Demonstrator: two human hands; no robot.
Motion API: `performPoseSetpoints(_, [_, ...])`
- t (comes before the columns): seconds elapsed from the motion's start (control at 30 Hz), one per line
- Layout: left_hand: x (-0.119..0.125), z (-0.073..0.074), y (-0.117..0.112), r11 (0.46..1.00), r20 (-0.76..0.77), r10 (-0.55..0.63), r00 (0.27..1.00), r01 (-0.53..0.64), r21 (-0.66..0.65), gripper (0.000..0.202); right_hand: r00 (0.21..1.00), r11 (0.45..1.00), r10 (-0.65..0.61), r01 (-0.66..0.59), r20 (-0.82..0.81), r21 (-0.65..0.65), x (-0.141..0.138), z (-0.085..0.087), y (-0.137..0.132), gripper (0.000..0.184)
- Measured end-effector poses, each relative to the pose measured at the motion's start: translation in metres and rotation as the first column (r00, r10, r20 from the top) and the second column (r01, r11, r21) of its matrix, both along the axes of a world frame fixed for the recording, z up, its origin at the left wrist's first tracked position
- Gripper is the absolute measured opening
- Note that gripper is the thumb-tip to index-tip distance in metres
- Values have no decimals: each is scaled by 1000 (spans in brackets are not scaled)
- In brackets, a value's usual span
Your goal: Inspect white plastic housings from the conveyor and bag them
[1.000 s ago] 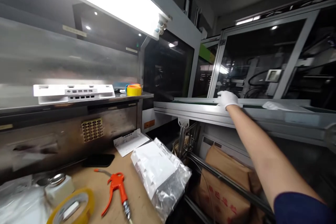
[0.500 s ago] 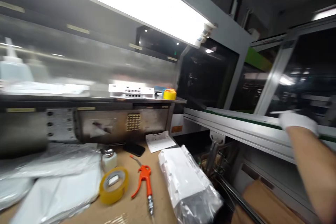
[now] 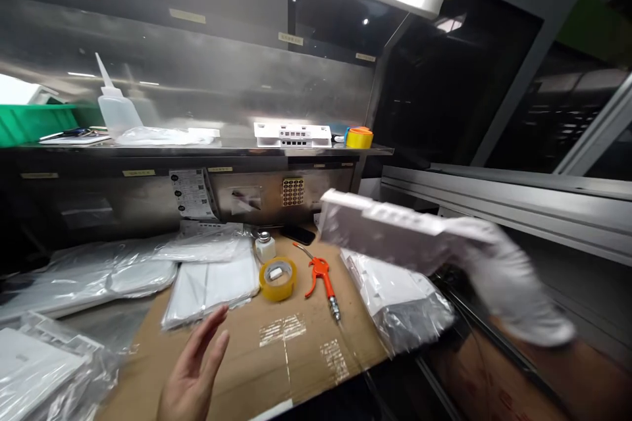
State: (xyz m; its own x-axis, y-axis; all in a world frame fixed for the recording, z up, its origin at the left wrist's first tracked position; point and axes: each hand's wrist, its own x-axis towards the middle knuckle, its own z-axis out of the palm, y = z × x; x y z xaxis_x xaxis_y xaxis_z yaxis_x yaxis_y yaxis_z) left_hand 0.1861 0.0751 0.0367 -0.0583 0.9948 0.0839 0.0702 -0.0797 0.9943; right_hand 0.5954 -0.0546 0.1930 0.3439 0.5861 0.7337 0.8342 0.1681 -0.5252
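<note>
My right hand (image 3: 503,270), in a white glove, grips one end of a white plastic panel (image 3: 385,230) with slots along its top edge. It holds the panel in the air above a bagged stack of white parts (image 3: 395,289). My bare left hand (image 3: 197,368) is raised over the front of the cardboard-covered bench (image 3: 237,381), fingers apart and holding nothing. Beyond it lie a roll of yellow tape (image 3: 291,283) and an orange air blow gun (image 3: 322,273).
Bagged white parts (image 3: 123,270) cover the left of the bench. A small dispenser bottle (image 3: 265,247) and a black phone (image 3: 298,234) lie at the back. The shelf (image 3: 237,150) holds a squeeze bottle (image 3: 118,112) and a green bin (image 3: 34,123). A metal conveyor rail (image 3: 494,200) runs along the right.
My right hand has come back from the conveyor to the bench with the white panel in it. My left hand has entered the view. The view has swung left.
</note>
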Motion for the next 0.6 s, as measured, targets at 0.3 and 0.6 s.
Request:
performPoseSetpoints(0.3, [-10, 38, -11, 946, 460, -110, 881, -50, 321, 58, 619, 788, 567, -600, -543, 139, -184, -120, 55, 34])
performPoseSetpoints(0.6, [-52, 30, -29, 942, 507, -26, 862, -148, 301, 62, 633, 824, 512, -553, -581, 123, -226, -137, 49, 42])
